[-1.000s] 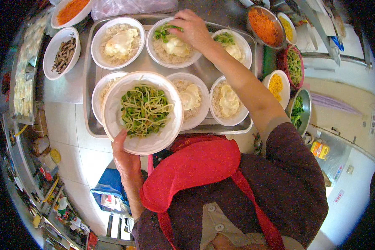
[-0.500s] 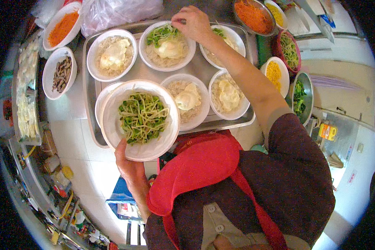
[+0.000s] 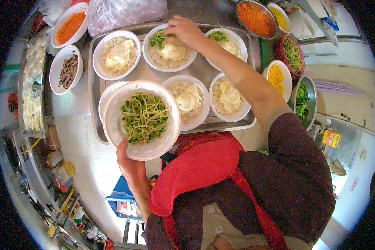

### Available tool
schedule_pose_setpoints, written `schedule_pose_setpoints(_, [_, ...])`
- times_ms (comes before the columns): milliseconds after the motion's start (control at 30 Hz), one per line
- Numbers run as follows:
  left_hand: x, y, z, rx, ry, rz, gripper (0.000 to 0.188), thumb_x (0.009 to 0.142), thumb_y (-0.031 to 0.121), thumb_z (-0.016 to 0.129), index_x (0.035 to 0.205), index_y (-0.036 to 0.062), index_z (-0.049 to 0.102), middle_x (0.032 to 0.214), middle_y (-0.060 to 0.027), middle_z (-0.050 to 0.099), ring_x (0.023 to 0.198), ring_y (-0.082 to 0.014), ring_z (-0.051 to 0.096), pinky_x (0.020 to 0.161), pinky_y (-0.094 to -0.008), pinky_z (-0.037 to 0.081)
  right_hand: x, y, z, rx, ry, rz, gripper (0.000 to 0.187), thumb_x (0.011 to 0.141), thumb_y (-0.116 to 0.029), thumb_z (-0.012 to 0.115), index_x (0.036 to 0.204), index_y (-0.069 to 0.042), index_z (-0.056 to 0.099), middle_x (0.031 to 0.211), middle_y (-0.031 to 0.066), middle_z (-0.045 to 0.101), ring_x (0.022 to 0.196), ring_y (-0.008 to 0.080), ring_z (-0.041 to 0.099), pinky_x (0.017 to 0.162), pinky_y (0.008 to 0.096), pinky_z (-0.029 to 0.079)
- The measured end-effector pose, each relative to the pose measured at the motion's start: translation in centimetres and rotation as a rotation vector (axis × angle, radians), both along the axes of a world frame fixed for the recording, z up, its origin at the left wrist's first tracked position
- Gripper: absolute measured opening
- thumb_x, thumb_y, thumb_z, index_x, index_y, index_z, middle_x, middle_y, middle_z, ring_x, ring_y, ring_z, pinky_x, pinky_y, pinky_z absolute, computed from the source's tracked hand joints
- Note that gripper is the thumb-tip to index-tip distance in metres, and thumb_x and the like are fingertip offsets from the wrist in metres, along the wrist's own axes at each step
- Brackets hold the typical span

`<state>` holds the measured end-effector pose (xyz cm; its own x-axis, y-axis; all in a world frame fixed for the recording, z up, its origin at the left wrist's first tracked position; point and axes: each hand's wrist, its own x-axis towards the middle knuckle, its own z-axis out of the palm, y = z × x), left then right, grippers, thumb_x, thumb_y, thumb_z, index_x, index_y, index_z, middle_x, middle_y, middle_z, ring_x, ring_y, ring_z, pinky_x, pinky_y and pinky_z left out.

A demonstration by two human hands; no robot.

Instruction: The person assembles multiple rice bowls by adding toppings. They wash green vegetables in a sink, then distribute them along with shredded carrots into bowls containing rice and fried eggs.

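Observation:
My left hand [image 3: 133, 166] grips the rim of a white bowl [image 3: 113, 125], its thumb on the near edge and its fingers hidden underneath. Green-and-pale sprouts [image 3: 145, 118] fill the middle of this bowl. At the back middle of the metal tray [image 3: 143, 77], my right hand [image 3: 184, 32] reaches over a rice bowl [image 3: 169, 66] with an egg [image 3: 171, 51]. Its bent fingers are closed on the edge of the green sprouts [image 3: 158, 39] lying there; the fingertips are partly hidden. More sprouts [image 3: 218, 36] lie in the back right rice bowl [image 3: 234, 45].
Other egg-and-rice bowls [image 3: 117, 57] share the tray; one is mostly covered by the held bowl. Shredded carrot [image 3: 71, 28], dark strips [image 3: 68, 71] and a tray of pale food [image 3: 32, 98] stand left. Carrot [image 3: 254, 20], corn [image 3: 276, 78], sprouts [image 3: 293, 56] and greens [image 3: 301, 100] stand right.
My right hand has shifted slightly over the back middle bowl, and the sprouts there look more bunched to the left. My left hand holds its bowl nearly still. The view has moved a little.

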<state>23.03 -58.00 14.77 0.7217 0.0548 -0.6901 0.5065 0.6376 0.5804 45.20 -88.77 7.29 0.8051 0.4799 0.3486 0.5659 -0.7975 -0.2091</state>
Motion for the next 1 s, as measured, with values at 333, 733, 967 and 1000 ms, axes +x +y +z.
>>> schedule_pose_setpoints(333, [-1.6, -1.6, 0.7, 0.027, 0.016, 0.046, 0.064, 0.079, 0.024, 0.055, 0.132, -0.0004, 0.031, 0.127, -0.0168, 0.044, 0.115, -0.0301, 0.044, 0.098, -0.0429, 0.034, 1.0, 3.3, -2.3, 0.08, 0.017, -0.105, 0.013, 0.07, -0.02, 0.065, 0.077, -0.01, 0.065, 0.073, 0.0064, 0.058, 0.078, 0.0241, 0.055, 0.068, 0.0391, 0.044])
schedule_pose_setpoints(733, [-3.2, -5.6, 1.0, -0.073, -0.094, -0.033, 0.053, 0.086, 0.025, 0.045, 0.131, 0.0005, 0.033, 0.126, -0.0161, 0.043, 0.116, -0.0282, 0.044, 0.098, -0.0411, 0.034, -19.1, 9.6, 10.7, 0.092, 0.336, 0.231, 0.047, 0.066, -0.028, 0.069, 0.102, -0.002, 0.054, 0.087, 0.0166, 0.055, 0.078, 0.0311, 0.058, 0.066, 0.0389, 0.05])
schedule_pose_setpoints(967, [-3.8, -7.8, 1.1, -0.066, -0.133, -0.114, 0.051, 0.088, 0.027, 0.041, 0.131, 0.0014, 0.033, 0.128, -0.0157, 0.043, 0.118, -0.0283, 0.042, 0.1, -0.0432, 0.032, -21.3, 8.8, 9.7, -0.081, 0.351, 0.271, 0.03, 0.067, -0.019, 0.064, 0.091, -0.002, 0.059, 0.081, 0.0168, 0.055, 0.073, 0.0316, 0.059, 0.063, 0.0388, 0.049])
schedule_pose_setpoints(1000, [-3.8, -8.0, 1.5, -0.075, -0.121, -0.108, 0.051, 0.088, 0.028, 0.041, 0.131, 0.0014, 0.033, 0.127, -0.0157, 0.044, 0.118, -0.0281, 0.042, 0.099, -0.0431, 0.032, -21.2, 8.5, 9.7, -0.051, 0.367, 0.253, 0.028, 0.067, -0.018, 0.063, 0.09, -0.003, 0.06, 0.081, 0.0162, 0.056, 0.073, 0.0316, 0.059, 0.063, 0.0391, 0.049])
